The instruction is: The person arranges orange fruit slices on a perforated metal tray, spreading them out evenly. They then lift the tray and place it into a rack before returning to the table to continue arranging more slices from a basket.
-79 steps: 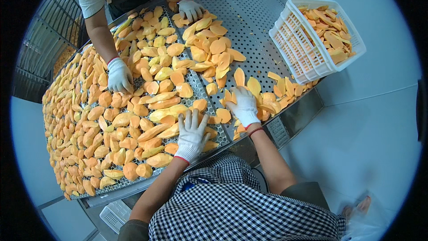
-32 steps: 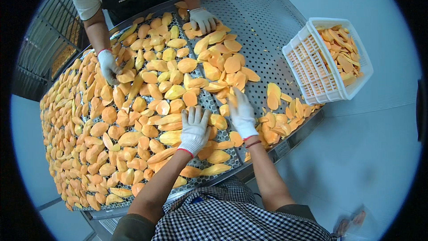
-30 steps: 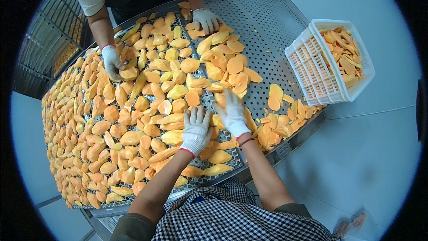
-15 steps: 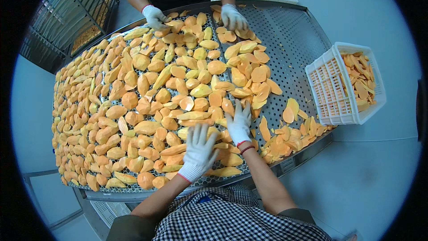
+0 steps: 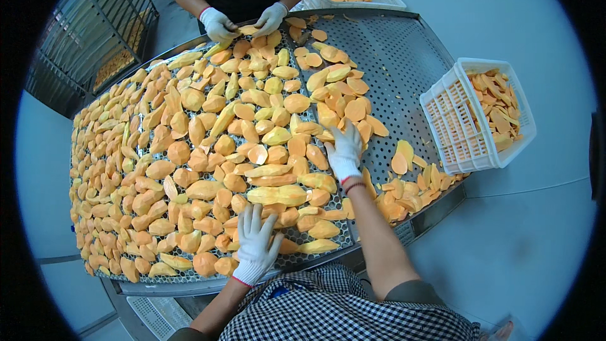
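Your left hand [image 5: 255,246], in a white knitted glove with a red cuff edge, lies palm down at the near edge of the spread, its fingers parted and no piece visibly pinched. Beneath and around it sit orange-yellow, rounded and elongated root pieces [image 5: 276,195], cut with faceted, matte faces, mostly side by side on a silvery honeycomb-patterned mesh [image 5: 344,239]. Your right hand [image 5: 345,153], gloved alike, reaches farther out to where the mesh meets the bare metal; its fingers are extended and slightly apart at the pieces, but you can't tell from here whether they pinch one.

You seem to be partway through arranging the pieces into a single layer. The next move looks to call for a light lift of one piece from the overlapping orange slices [image 5: 355,110] just beyond your right fingers, and a gap on the mesh to lay it in.

Right of that hand, thin curved offcuts [image 5: 410,197] heap along the rim of the grey perforated metal tabletop [image 5: 404,63]. A white slotted plastic basket [image 5: 453,123] of similar slices stands tilted in your view at the right edge. Across the table, a co-worker in a dark apron [image 5: 237,0] holds a flat orange slice [image 5: 249,29] between two gloved hands [image 5: 273,19].
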`<state>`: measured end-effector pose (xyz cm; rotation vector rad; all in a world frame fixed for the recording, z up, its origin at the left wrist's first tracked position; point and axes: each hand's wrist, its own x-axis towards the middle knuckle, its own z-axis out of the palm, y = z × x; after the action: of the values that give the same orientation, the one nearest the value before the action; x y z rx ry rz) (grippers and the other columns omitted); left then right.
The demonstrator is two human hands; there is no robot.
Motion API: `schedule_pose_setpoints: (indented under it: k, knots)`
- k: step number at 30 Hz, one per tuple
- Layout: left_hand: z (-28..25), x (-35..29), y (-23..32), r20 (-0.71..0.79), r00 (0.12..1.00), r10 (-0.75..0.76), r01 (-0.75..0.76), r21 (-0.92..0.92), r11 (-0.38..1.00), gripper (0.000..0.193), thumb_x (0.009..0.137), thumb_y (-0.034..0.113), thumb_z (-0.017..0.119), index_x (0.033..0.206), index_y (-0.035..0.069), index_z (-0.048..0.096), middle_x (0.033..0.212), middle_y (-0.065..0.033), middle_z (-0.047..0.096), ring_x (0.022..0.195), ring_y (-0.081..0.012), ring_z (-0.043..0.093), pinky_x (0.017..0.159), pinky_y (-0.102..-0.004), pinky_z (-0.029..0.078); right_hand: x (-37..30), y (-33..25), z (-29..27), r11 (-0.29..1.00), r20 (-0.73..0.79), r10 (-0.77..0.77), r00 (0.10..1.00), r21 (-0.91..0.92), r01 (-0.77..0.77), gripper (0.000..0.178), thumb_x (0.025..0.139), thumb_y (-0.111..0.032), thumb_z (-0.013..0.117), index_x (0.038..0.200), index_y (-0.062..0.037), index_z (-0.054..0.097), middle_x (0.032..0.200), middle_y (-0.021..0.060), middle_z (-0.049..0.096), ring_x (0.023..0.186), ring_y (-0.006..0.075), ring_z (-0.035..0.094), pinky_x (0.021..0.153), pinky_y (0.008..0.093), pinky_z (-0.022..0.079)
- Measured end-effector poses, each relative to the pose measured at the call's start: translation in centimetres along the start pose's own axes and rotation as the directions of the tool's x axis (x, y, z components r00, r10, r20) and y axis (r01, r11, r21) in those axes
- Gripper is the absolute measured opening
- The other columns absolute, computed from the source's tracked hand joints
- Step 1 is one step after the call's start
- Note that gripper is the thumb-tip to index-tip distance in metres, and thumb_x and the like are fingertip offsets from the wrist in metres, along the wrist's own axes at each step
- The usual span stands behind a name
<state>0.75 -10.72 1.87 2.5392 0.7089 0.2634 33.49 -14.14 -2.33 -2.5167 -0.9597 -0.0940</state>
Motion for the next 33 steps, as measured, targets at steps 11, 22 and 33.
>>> schedule_pose_setpoints:
  k: [11,22,33]
  knots:
    - [-0.1,-1.6,-2.3,-0.063,0.998,-0.023,0.022,-0.020,1.000,0.047,0.090,0.028,0.066,0.133,0.011,0.058,0.152,-0.0252,0.036,0.145,-0.0453,0.026,0.119,-0.0572,0.017,4.7,8.5,2.1,0.502,0.045,0.325,0.945,0.838,-0.213,0.038,0.095,-0.030,0.063,0.123,-0.0047,0.059,0.136,0.0104,0.056,0.125,0.0263,0.051,0.105,0.0411,0.041]
    - [-1.0,-3.1,-2.4,-0.134,0.990,-0.039,0.034,-0.043,0.998,0.047,0.091,0.030,0.063,0.134,0.011,0.055,0.146,-0.0247,0.041,0.141,-0.0454,0.031,0.116,-0.0571,0.024,5.0,4.4,4.4,0.082,0.606,0.183,0.774,0.775,-0.626,0.027,0.100,-0.032,0.054,0.115,-0.0105,0.062,0.121,0.0035,0.063,0.106,0.0213,0.057,0.091,0.0382,0.046]
    - [-3.3,-14.4,-3.0,-0.201,0.888,-0.413,0.403,-0.090,0.911,0.043,0.089,0.026,0.065,0.129,0.010,0.058,0.143,-0.0230,0.044,0.138,-0.0442,0.035,0.115,-0.0543,0.027,0.8,-1.9,-1.7,-0.455,0.522,0.007,0.853,0.761,-0.462,0.040,0.104,-0.045,0.045,0.105,-0.0102,0.064,0.078,-0.0015,0.060,0.059,0.0081,0.047,0.049,0.0196,0.035]
